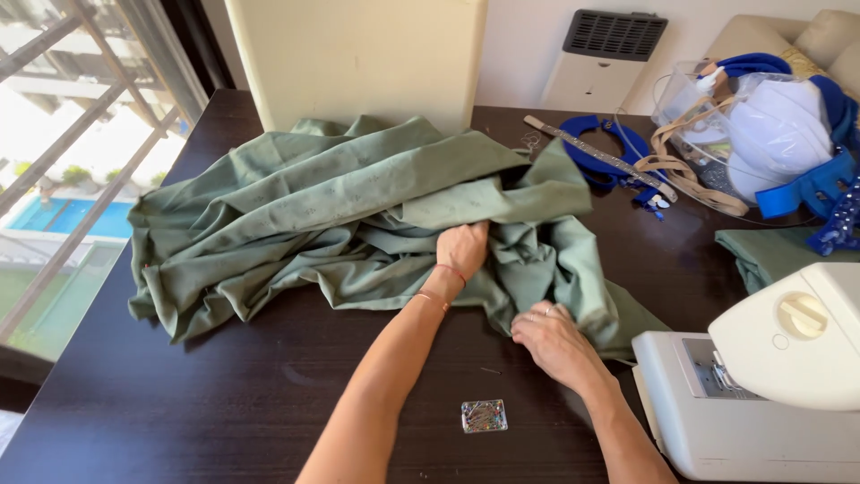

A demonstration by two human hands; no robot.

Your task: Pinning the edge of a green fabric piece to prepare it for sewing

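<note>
Bare arms, wrist bracelets, finger rings

We see two packages. A small clear pin box [484, 416] lies low in the frame, just right of centre, square, with coloured pin heads inside. At the upper right stands a clear plastic bag [717, 112], lumpy, with white and blue contents.

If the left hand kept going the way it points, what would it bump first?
More of the green cloth: the left hand is already gripping a fold. Beyond the heap probably stands the cream panel, though depth is unclear.
</note>
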